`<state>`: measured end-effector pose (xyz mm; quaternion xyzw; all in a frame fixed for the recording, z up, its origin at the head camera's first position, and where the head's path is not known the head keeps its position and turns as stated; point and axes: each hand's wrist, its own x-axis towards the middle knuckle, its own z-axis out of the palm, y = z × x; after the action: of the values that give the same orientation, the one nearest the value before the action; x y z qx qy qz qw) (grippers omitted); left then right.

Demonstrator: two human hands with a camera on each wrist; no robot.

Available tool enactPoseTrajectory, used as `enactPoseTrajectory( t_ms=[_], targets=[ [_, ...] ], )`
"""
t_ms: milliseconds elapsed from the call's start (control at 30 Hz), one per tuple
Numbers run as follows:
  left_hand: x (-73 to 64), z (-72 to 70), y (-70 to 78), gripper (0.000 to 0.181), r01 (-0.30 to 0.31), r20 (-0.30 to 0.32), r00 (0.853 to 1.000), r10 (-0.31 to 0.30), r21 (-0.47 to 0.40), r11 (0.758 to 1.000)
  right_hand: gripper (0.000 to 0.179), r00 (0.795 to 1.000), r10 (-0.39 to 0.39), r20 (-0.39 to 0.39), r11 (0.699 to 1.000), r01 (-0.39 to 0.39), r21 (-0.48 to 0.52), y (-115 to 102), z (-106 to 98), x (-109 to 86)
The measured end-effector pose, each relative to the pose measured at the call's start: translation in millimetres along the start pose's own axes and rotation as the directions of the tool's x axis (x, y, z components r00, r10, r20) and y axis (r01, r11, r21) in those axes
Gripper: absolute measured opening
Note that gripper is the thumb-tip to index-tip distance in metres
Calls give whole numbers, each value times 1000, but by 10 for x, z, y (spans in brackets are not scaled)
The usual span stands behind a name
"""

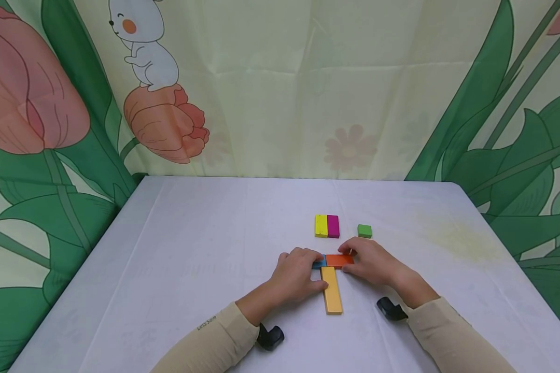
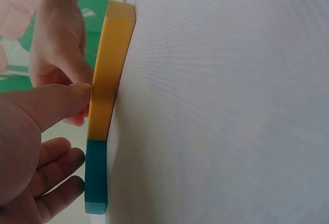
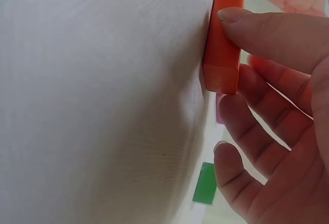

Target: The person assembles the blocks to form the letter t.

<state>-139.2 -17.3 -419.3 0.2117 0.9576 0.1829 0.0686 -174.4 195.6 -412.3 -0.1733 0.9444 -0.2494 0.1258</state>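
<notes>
A long golden-yellow block (image 1: 333, 298) lies lengthwise toward the person. Across its far end, a blue block (image 1: 319, 262) and an orange block (image 1: 334, 260) sit side by side, making a T. My left hand (image 1: 296, 277) has bent fingers at the far edge of the blue block, teal in the left wrist view, while its thumb presses the golden-yellow block (image 2: 107, 75). My right hand (image 1: 373, 262) pinches the orange block (image 3: 224, 44) near its outer end, with the thumb on the near side and fingers on the far side.
Beyond the T stand a bright yellow block (image 1: 321, 226) and a magenta block (image 1: 333, 227), side by side. A small green block (image 1: 364, 231) sits to their right. A white cloth covers the table (image 1: 191, 233), and a printed curtain (image 1: 270, 103) hangs behind it.
</notes>
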Motion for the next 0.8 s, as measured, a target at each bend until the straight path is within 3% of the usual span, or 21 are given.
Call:
enactPoseTrajectory(
  t_ms=[367,800],
  targets=[
    [1,6,-6,59,-7,-3,1000,7,-10,1000,42,1000,-2,-12,1000,2,-9,-12,2,-18],
    [-7,6,0,59,-10,-10,1000,10,3,1000,43,997,-66,-36,998,66,-20,-36,50,-77]
  ],
)
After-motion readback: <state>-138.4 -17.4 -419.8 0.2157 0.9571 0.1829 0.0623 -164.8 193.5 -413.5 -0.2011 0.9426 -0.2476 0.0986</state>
